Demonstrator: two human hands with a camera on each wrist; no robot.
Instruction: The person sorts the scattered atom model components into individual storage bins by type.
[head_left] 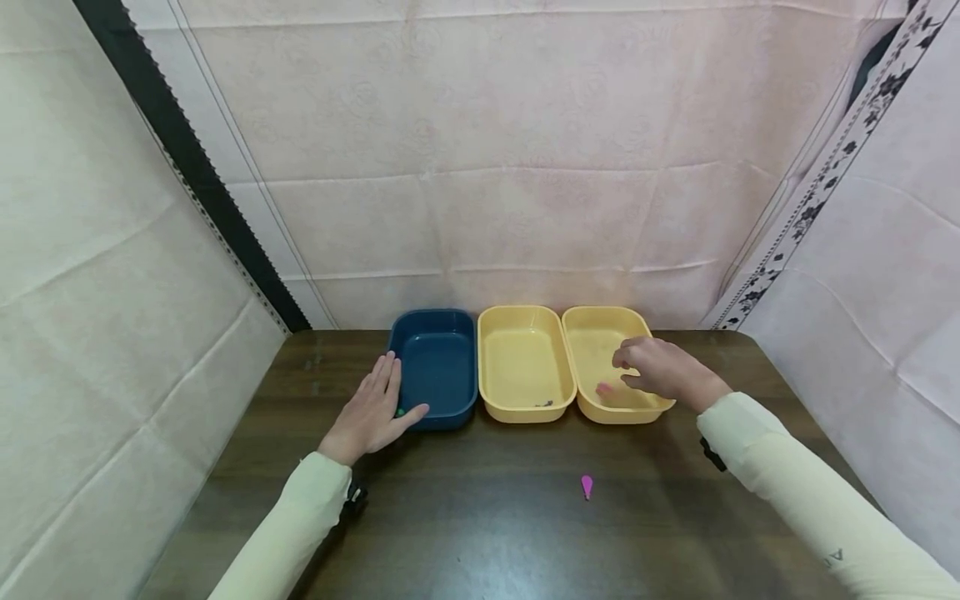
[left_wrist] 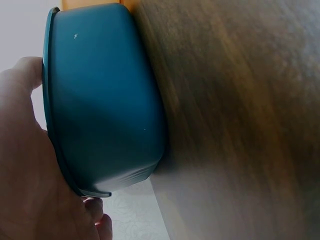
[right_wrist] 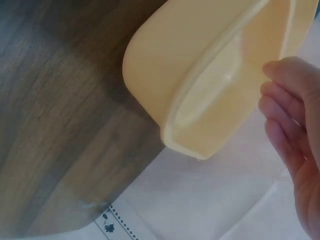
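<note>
My left hand (head_left: pixel 372 410) rests with straight fingers on the left rim of the dark blue tub (head_left: pixel 437 371). In the left wrist view the thumb and palm lie along that rim. My right hand (head_left: pixel 656 367) hovers over the right yellow tub (head_left: pixel 619 417), fingers loosely bent, and nothing shows between them in the right wrist view. Below its fingertips a blurred small pink piece (head_left: pixel 604 389) appears within that tub. On the table in front lies a magenta drop-shaped piece (head_left: pixel 587 487). A bit of green (head_left: pixel 400 412) peeks out beside the left hand.
Between the other two stands a middle yellow tub (head_left: pixel 525 358) with a small dark piece (head_left: pixel 545 404) near its front. All three tubs line the back of the brown wooden table (head_left: pixel 465 533). Pale cloth (head_left: pixel 510 167) hangs behind and on both sides.
</note>
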